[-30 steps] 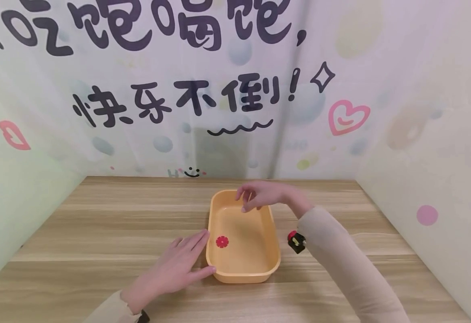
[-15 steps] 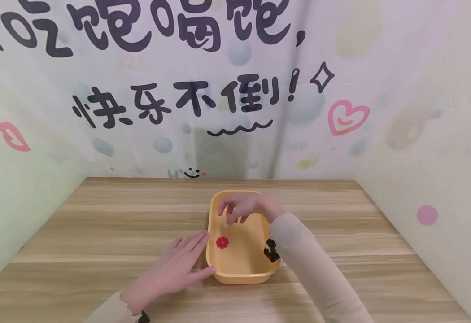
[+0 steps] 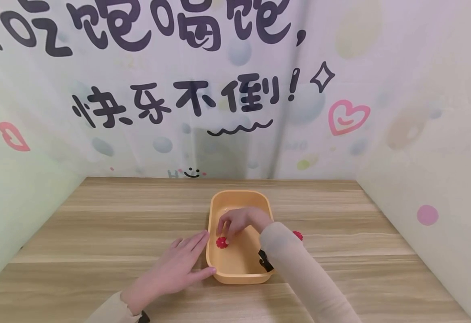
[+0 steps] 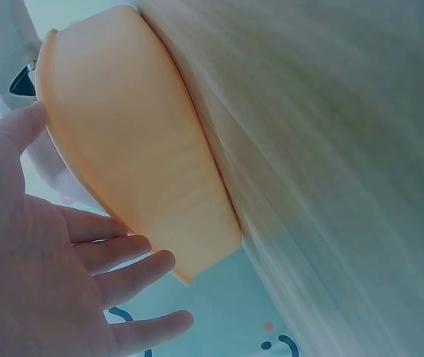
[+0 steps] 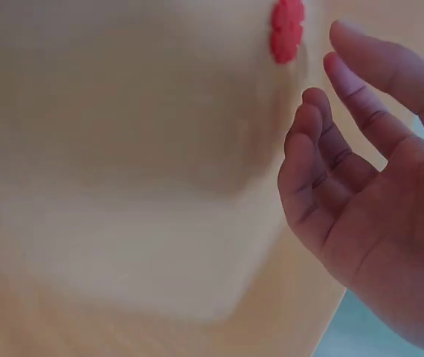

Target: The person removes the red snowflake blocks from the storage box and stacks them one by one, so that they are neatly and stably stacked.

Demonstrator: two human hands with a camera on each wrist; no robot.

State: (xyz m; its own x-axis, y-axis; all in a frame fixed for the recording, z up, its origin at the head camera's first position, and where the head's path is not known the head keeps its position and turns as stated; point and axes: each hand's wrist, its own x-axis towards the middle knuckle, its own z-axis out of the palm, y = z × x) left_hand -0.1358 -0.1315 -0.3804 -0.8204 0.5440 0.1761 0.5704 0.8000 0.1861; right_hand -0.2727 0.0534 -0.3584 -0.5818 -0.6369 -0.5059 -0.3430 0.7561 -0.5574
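Note:
A yellow-orange plastic basin [image 3: 241, 277] stands lengthwise on the table. Inside it, toward the left wall, lies a red flower-shaped plastic disc [image 3: 221, 242]. My right hand [image 3: 237, 222] reaches down into the basin, with its fingertips right by that disc. The right wrist view shows the disc [image 5: 287, 30] just beyond the thumb and index finger, which are parted and have nothing between them. My left hand [image 3: 179, 264] touches the basin's left rim with fairly straight fingers. In the left wrist view, its thumb and fingertips meet the rim of the basin [image 4: 123, 126].
A second red flower-shaped disc [image 3: 298, 235] lies on the wooden table [image 3: 110, 224] right of the basin, partly behind the right sleeve [image 3: 296, 264]. A printed curtain [image 3: 227, 152] hangs along the table's back edge, and pale walls stand at both sides.
My right hand has moved left and down from above the basin's far right side to the disc inside. The left hand, the basin and the disc have stayed put.

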